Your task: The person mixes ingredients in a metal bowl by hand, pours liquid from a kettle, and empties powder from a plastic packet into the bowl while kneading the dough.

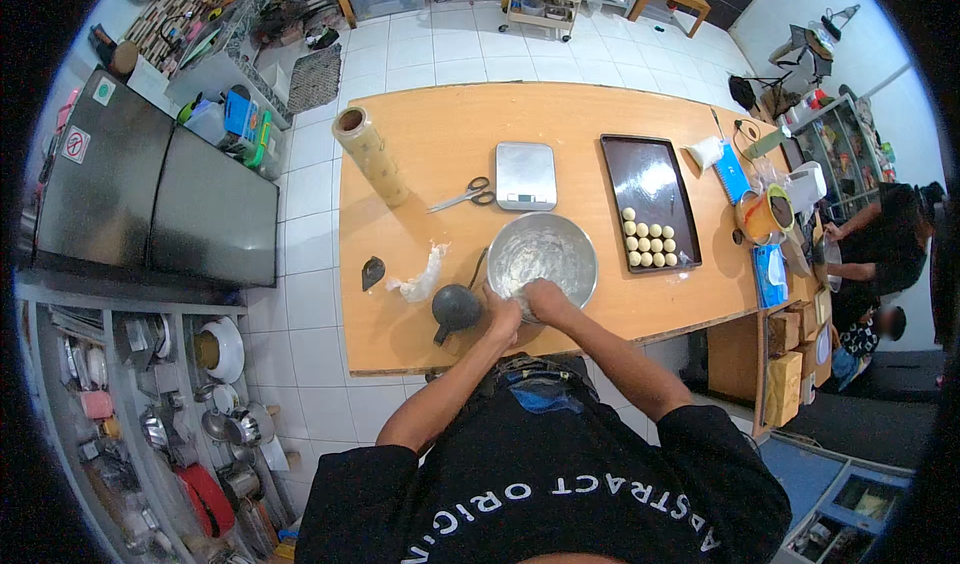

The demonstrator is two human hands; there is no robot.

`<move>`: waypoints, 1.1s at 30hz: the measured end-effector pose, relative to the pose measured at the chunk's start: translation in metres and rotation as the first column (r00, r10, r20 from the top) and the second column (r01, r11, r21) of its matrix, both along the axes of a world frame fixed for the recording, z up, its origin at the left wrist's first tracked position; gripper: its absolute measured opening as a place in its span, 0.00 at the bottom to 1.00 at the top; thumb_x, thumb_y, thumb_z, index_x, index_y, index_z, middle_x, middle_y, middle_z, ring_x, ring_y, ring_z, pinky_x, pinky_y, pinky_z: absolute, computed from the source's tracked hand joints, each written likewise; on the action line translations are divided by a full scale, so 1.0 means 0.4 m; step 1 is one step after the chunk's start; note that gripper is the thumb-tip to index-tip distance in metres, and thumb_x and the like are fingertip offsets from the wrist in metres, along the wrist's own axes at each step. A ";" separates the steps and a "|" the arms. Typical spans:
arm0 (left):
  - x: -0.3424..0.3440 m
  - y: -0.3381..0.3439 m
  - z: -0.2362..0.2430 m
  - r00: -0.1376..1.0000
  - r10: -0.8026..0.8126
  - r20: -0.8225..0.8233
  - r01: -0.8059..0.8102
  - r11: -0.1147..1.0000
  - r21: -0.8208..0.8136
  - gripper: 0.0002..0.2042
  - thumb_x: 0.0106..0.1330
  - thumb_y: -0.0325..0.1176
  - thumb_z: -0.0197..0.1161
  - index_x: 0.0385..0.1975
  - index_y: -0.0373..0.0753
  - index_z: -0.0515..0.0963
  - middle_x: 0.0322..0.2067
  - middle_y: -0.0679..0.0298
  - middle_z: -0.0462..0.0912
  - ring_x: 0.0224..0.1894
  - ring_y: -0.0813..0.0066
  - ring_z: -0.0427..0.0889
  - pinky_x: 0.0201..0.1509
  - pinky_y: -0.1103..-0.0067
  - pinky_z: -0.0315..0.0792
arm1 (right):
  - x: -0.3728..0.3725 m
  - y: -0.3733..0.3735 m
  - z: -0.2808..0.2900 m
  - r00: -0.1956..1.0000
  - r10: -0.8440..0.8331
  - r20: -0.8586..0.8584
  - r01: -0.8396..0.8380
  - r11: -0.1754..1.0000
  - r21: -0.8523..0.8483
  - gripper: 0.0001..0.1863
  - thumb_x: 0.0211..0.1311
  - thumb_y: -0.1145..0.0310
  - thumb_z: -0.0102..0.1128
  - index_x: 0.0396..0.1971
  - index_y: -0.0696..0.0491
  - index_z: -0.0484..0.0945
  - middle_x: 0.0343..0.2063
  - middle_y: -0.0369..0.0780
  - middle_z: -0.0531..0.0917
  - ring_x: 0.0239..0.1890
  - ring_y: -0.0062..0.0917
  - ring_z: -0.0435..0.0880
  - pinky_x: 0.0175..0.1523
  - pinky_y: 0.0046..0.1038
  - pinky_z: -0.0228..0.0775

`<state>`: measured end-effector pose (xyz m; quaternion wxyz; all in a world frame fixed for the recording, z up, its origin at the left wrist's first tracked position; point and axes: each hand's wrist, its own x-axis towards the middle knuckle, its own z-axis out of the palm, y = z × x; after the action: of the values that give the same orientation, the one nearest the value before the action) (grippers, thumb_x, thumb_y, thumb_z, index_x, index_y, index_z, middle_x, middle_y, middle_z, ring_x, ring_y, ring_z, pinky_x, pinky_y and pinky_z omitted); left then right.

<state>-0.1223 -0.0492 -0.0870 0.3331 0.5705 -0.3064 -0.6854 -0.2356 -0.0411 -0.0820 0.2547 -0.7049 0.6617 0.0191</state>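
A round steel mixing bowl (584, 272) stands near the table's front edge, with whitish floury residue smeared over its inside. My left hand (503, 310) is closed on the bowl's near left rim. Reaching over the near rim, my right hand (544, 302) is inside the bowl with its fingers curled in; what they hold, if anything, is hidden. Left of my left hand lies a dark grey round object with a short handle (457, 308). Just beyond the bowl sits a silver kitchen scale (524, 169), with black-handled scissors (478, 194) beside it.
Right of the bowl, a dark baking tray (640, 169) carries several pale dough balls (643, 245). A big roll of plastic film (372, 159) stands far left; a crumpled white plastic bag (425, 274) lies nearer. Another person (880, 244) works at the right.
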 end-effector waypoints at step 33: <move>0.006 -0.013 0.000 0.996 -0.056 0.069 0.062 0.995 -0.084 0.33 0.48 0.14 0.43 0.58 0.33 0.44 0.52 0.49 0.62 0.55 0.61 0.62 0.57 0.74 0.58 | -0.030 -0.120 -0.044 0.996 -0.076 -0.038 0.073 0.995 -0.066 0.08 0.44 0.74 0.50 0.26 0.59 0.76 0.28 0.50 0.78 0.33 0.42 0.78 0.38 0.39 0.71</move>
<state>-0.1200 -0.0545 -0.0870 0.3266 0.5689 -0.3634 -0.6616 -0.2478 -0.0890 -0.0997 0.2190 -0.6870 0.6928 0.0023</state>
